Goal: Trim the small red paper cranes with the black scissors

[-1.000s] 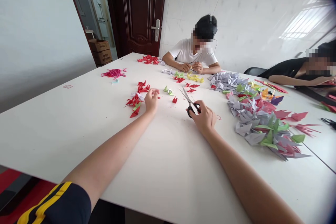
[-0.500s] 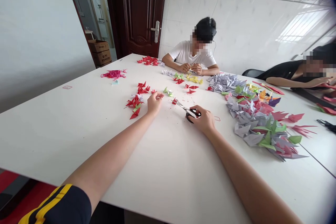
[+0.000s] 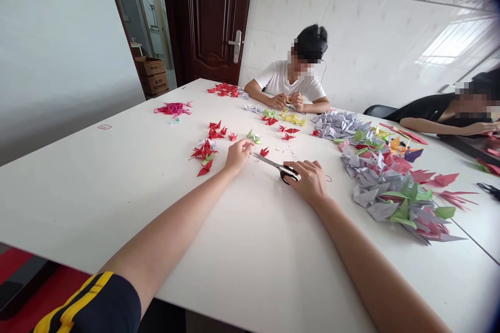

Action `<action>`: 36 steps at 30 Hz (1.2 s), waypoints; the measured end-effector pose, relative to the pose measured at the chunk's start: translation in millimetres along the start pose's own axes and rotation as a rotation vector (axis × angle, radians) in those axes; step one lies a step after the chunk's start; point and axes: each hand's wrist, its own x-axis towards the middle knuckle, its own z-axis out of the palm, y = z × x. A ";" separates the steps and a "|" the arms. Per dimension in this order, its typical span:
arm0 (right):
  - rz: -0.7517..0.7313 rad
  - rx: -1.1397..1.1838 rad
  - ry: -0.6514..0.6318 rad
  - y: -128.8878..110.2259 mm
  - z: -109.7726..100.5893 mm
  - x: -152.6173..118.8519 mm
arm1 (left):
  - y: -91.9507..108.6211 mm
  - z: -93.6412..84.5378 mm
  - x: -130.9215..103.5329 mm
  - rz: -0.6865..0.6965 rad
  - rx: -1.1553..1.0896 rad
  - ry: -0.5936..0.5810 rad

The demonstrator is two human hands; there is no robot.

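1. I find the scissors just right of the frame's centre, low over the desk, gripped in the right hand; its fingers are closed about the black handles.
2. Their long axis slants from the handles at lower right up to the tips at upper left, and I read those tips as aimed at the fingers of the left hand, just beside them. I can't tell from here whether they touch.
3. That left hand's fingers are bent, with their ends near together; whether anything small is pinched there I cannot tell.
4. A small red paper crane sits on the upper side of the blades, near the middle of the frame. The left fingers look nearer to it than the right.
5. Above it I see a green-and-white crane; left of the hand, a red cluster of cranes.
6. At the right of the frame spreads a large, mostly grey pile of cranes.
7. At upper centre a co-worker in a white shirt sits with both hands together.
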 end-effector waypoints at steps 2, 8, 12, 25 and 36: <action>0.029 0.016 0.042 -1.6 -1.3 0.7 | -1.1 0.4 0.3 0.041 0.092 -0.025; 0.573 0.229 0.220 1.8 0.4 2.7 | 0.6 3.5 -4.5 0.299 0.264 -0.164; 0.636 0.305 0.168 3.2 2.7 5.0 | 0.2 7.1 -9.2 0.364 0.390 -0.311; 0.931 0.303 0.140 7.7 1.7 7.7 | 5.3 5.5 -10.2 0.372 0.578 -0.345; 1.090 0.074 -0.054 44.2 2.1 36.0 | 0.3 5.3 -8.0 0.340 0.489 -0.235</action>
